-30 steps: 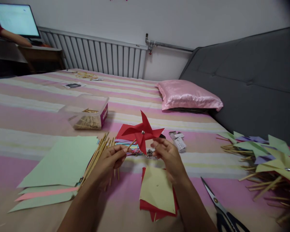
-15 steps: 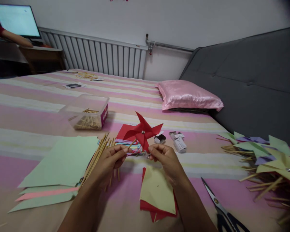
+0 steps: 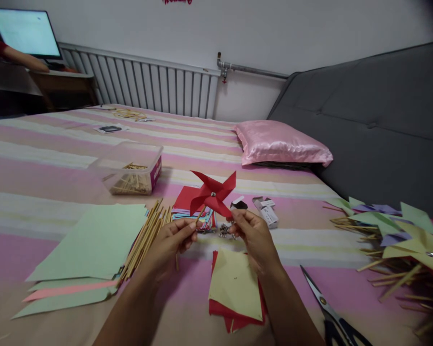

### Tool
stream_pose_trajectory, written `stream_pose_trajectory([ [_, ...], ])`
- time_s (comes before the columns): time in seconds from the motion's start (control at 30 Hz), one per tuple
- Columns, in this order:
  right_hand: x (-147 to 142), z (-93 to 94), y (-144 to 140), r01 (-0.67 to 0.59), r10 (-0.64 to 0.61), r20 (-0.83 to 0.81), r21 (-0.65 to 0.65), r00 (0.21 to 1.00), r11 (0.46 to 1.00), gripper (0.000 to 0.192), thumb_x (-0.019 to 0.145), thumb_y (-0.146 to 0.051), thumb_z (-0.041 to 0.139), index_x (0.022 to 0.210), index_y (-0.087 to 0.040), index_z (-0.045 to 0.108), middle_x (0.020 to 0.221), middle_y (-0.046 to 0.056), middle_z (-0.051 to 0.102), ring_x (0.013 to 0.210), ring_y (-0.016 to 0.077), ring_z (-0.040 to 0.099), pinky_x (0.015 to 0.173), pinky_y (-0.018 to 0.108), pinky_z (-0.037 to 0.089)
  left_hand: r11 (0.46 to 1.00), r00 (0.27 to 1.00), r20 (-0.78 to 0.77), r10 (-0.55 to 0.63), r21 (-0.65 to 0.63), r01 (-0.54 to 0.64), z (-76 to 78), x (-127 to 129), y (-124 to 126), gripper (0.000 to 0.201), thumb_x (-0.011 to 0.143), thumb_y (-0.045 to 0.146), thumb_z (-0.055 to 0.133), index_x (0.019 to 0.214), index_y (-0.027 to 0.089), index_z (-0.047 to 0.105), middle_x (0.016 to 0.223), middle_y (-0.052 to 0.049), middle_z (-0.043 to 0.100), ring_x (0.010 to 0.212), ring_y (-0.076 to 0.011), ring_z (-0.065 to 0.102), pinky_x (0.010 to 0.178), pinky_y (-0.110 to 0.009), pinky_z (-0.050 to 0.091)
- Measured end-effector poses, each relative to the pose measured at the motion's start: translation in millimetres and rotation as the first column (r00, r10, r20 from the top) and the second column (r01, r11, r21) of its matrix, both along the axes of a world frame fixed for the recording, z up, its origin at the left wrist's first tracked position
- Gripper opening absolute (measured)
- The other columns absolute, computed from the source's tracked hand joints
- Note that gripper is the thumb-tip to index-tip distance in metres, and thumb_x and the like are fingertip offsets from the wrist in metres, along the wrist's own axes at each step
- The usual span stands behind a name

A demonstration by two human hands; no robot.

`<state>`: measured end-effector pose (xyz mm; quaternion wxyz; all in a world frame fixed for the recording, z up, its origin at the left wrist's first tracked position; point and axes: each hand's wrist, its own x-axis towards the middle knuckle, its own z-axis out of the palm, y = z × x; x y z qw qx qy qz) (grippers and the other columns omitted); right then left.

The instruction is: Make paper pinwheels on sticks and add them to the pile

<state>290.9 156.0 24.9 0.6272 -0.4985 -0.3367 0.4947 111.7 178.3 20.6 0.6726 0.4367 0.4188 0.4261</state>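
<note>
A red paper pinwheel (image 3: 220,193) with a silver pin at its centre is up in front of me, above the bed. Its thin wooden stick is pinched between the thumb and fingers of my left hand (image 3: 175,240). My right hand (image 3: 254,238) has its fingers closed at the tip of the lower right blade. Under the pinwheel lie a red sheet (image 3: 184,198), a stack of coloured paper strips (image 3: 187,216) and a small heap of metal pins (image 3: 223,230). Nearer to me is a pile of yellow and red paper squares (image 3: 235,286).
Wooden sticks (image 3: 144,240) and green paper sheets (image 3: 94,240) lie left, a clear plastic box (image 3: 135,178) behind them. Small cardboard boxes (image 3: 269,215), scissors (image 3: 323,300) and a heap of pinwheels (image 3: 411,245) are right. Behind are a pink pillow (image 3: 283,142) and a person's arm (image 3: 27,58).
The pinwheel has turned anticlockwise, its lower blade swinging right and up along with my right hand. My left hand has shifted slightly right, with the stick now steeper.
</note>
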Motion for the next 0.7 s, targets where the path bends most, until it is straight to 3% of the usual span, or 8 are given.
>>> stream_pose_trajectory([
  [0.1, 0.8, 1.0, 1.6, 0.069, -0.069, -0.048, -0.006, 0.996, 0.998, 0.038, 0.065, -0.049, 0.069, 0.079, -0.015, 0.065, 0.079, 0.004, 0.065, 0.049, 0.0068, 0.052, 0.044, 0.019, 0.033, 0.994, 0.993, 0.071, 0.090, -0.067, -0.086, -5.6, 9.2, -1.9, 0.029, 0.063, 0.034, 0.074, 0.084, 0.014, 0.068, 0.066, -0.002, 0.064, 0.055, -0.0079, 0.052, 0.049, -0.018, 0.034],
  [0.17, 0.4, 1.6, 1.2, 0.072, -0.072, -0.043, -0.012, 0.996, 0.997, 0.038, 0.066, -0.049, 0.069, 0.080, -0.014, 0.064, 0.079, 0.004, 0.065, 0.048, 0.0066, 0.051, 0.044, 0.019, 0.033, 0.984, 0.983, 0.122, 0.140, -0.124, -0.125, -8.5, 16.3, -4.0, 0.029, 0.064, 0.032, 0.074, 0.087, 0.015, 0.068, 0.072, -0.004, 0.068, 0.063, -0.0103, 0.057, 0.056, -0.019, 0.039],
  [0.33, -5.3, -0.1, -3.5, -0.141, 0.144, 0.134, -0.030, 0.981, 0.990, 0.028, 0.065, -0.040, 0.072, 0.072, -0.014, 0.064, 0.067, 0.001, 0.064, 0.051, 0.0079, 0.053, 0.048, 0.019, 0.037, 0.966, 0.956, 0.241, 0.167, -0.232, -0.110, -10.3, 27.5, -8.4, 0.021, 0.065, 0.025, 0.075, 0.083, 0.016, 0.070, 0.079, -0.006, 0.071, 0.075, -0.0128, 0.061, 0.065, -0.020, 0.042],
  [0.5, -10.5, -7.0, -5.0, -0.293, 0.295, 0.248, -0.045, 0.923, 0.955, 0.019, 0.064, -0.032, 0.072, 0.071, -0.015, 0.066, 0.064, 0.000, 0.064, 0.054, 0.0104, 0.056, 0.055, 0.023, 0.043, 0.968, 0.947, 0.267, 0.178, -0.222, -0.119, -13.6, 29.2, -9.0, 0.020, 0.064, 0.026, 0.075, 0.080, 0.015, 0.072, 0.082, -0.006, 0.071, 0.073, -0.0124, 0.060, 0.066, -0.021, 0.043],
  [0.7, -17.1, -10.6, -5.4, -0.419, 0.418, 0.223, -0.043, 0.881, 0.907, 0.021, 0.064, -0.032, 0.071, 0.077, -0.015, 0.068, 0.070, 0.003, 0.069, 0.062, 0.0149, 0.063, 0.063, 0.027, 0.049, 0.980, 0.941, 0.319, 0.109, -0.195, -0.048, -18.2, 34.5, -13.2, 0.022, 0.065, 0.030, 0.075, 0.082, 0.016, 0.071, 0.077, -0.005, 0.071, 0.072, -0.0130, 0.062, 0.070, -0.023, 0.045],
])
